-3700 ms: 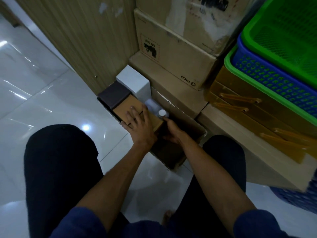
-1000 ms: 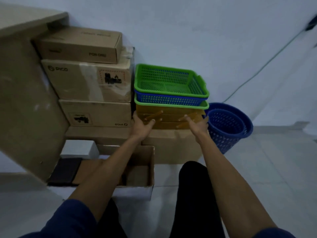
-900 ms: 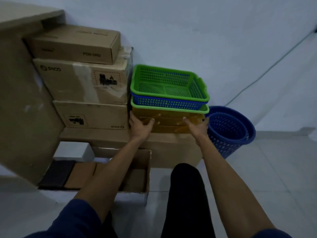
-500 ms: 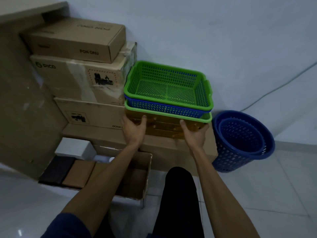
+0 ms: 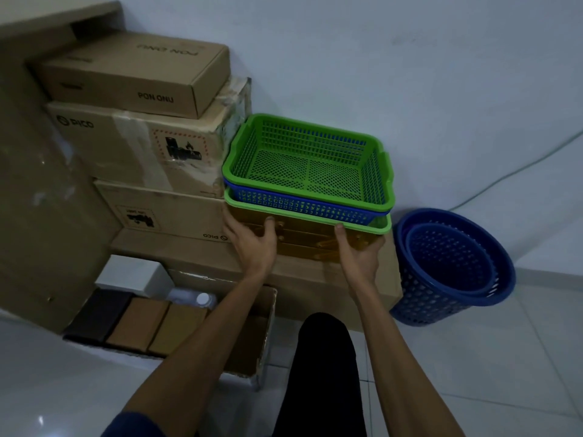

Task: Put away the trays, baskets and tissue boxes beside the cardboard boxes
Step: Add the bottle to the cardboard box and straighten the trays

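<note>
Two grips are grasping the yellow trays [image 5: 303, 239]: left grip [image 5: 252, 244] holding one end, right grip [image 5: 359, 257] the other. Baskets [image 5: 309, 171] are resting on top.

The nested trays [image 5: 377, 171] sit on a low carton [image 5: 315, 280], between stacked cardboard boxes [image 5: 132, 146] left and nested baskets [image 5: 422, 305] right.
</note>
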